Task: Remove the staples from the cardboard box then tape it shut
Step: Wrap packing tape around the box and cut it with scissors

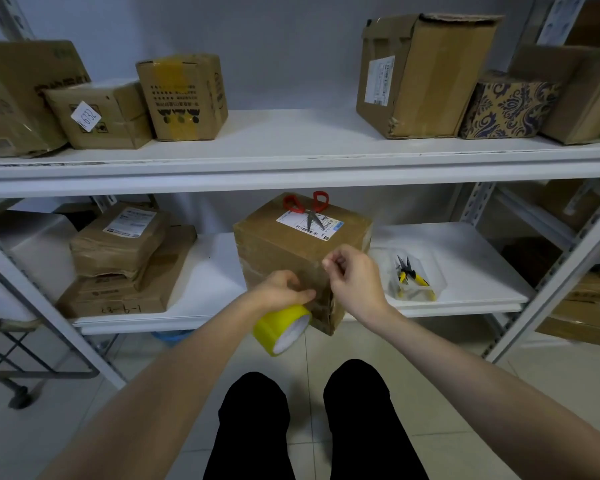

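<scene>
Cardboard box [284, 244] at near edge of lower shelf [465, 251], scissors [309, 211] on top, pliers [411, 277] to its right; left hand [283, 289] grips yellow tape roll [279, 329] against box front, right hand [355, 277] pinches tape end at box corner.

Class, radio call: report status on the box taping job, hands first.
Left hand grips the yellow tape roll at the cardboard box. Right hand pinches the tape end against the box's front corner. Scissors rest on top, clear of the hands.
</scene>
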Tool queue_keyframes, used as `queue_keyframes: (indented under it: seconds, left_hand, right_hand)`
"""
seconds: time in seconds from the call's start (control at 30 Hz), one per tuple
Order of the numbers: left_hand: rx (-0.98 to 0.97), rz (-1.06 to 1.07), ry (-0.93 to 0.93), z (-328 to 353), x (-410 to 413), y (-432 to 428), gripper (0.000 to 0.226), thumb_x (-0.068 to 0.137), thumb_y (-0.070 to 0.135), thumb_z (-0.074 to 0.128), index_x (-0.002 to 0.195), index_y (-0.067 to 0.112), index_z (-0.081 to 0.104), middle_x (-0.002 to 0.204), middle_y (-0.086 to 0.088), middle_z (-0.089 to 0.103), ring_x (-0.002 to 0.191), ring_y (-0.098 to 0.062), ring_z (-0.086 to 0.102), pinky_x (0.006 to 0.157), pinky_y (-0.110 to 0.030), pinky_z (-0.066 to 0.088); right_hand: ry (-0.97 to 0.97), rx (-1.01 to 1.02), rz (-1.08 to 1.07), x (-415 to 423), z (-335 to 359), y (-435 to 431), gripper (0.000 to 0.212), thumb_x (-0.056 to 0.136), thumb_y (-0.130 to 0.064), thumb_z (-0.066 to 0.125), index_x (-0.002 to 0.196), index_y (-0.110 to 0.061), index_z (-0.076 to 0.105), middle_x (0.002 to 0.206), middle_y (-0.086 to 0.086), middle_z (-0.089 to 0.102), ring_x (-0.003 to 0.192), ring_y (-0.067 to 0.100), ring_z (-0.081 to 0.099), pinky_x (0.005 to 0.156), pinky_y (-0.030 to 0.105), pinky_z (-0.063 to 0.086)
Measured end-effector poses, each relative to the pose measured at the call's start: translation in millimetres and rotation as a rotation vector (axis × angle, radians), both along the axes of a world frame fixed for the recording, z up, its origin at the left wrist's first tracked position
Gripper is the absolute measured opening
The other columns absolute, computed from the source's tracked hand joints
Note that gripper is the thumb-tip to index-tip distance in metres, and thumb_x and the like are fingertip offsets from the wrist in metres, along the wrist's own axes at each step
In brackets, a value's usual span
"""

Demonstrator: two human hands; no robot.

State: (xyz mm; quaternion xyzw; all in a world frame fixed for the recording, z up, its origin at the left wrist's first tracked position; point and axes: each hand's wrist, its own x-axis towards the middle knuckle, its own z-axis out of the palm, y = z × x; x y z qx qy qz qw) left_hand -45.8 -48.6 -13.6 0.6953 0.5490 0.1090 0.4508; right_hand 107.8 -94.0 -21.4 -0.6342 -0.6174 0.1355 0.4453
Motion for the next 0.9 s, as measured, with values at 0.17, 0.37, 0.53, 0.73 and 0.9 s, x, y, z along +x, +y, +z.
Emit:
queue_keyframes:
  seconds: [0.17, 0.37, 0.53, 0.73, 0.9]
  left_hand:
    - [0.004, -0.035, -0.016, 25.3, 4.4, 5.3, 0.027, 0.087, 0.036, 0.066, 0.106, 0.018, 0.057, 0.091, 0.007, 0.055, 0.086, -0.011, 0.055, 0.062, -0.021, 0.047]
    - [0.089, 0.051, -0.017, 25.3, 17.6, 12.9, 0.016, 0.089, 0.027, 0.065, 0.097, 0.014, 0.060, 0.078, 0.008, 0.050, 0.074, -0.006, 0.050, 0.053, -0.017, 0.036]
    - [0.033, 0.117, 0.066, 25.8, 26.2, 17.1, 0.030, 0.086, 0.034, 0.067, 0.106, 0.011, 0.065, 0.089, 0.002, 0.057, 0.078, -0.013, 0.055, 0.055, -0.022, 0.039]
    - [0.016, 0.142, 0.165, 20.7, 35.4, 20.4, 0.046, 0.085, 0.034, 0.068, 0.120, 0.006, 0.062, 0.121, -0.009, 0.061, 0.111, -0.025, 0.058, 0.077, -0.026, 0.043]
    - [0.060, 0.236, 0.178, 8.8, 38.7, 19.9, 0.059, 0.074, 0.043, 0.075, 0.120, 0.011, 0.056, 0.121, -0.007, 0.061, 0.109, -0.026, 0.058, 0.087, -0.033, 0.050]
  right_hand:
    - [0.120, -0.010, -0.104, 15.6, 24.2, 26.4, 0.009, 0.087, -0.013, 0.064, 0.078, -0.013, 0.066, 0.065, -0.007, 0.059, 0.062, 0.008, 0.054, 0.062, 0.024, 0.042]
    - [-0.041, -0.099, -0.143, 25.3, 29.7, 45.8, 0.008, 0.084, -0.017, 0.067, 0.076, -0.016, 0.068, 0.064, -0.005, 0.060, 0.068, 0.015, 0.060, 0.063, 0.023, 0.042]
    - [-0.128, -0.127, -0.116, 32.2, 23.7, 48.8, 0.009, 0.084, -0.017, 0.067, 0.079, -0.014, 0.073, 0.076, 0.001, 0.072, 0.077, 0.019, 0.066, 0.071, 0.029, 0.052]
    - [-0.238, -0.142, -0.095, 38.3, 12.1, 51.0, 0.010, 0.084, -0.018, 0.066, 0.077, -0.015, 0.072, 0.071, 0.002, 0.070, 0.074, 0.024, 0.066, 0.069, 0.036, 0.055]
    - [-0.333, -0.136, -0.084, 43.9, 4.6, 50.2, 0.010, 0.086, -0.025, 0.065, 0.083, -0.016, 0.069, 0.077, 0.001, 0.070, 0.079, 0.026, 0.064, 0.067, 0.036, 0.053]
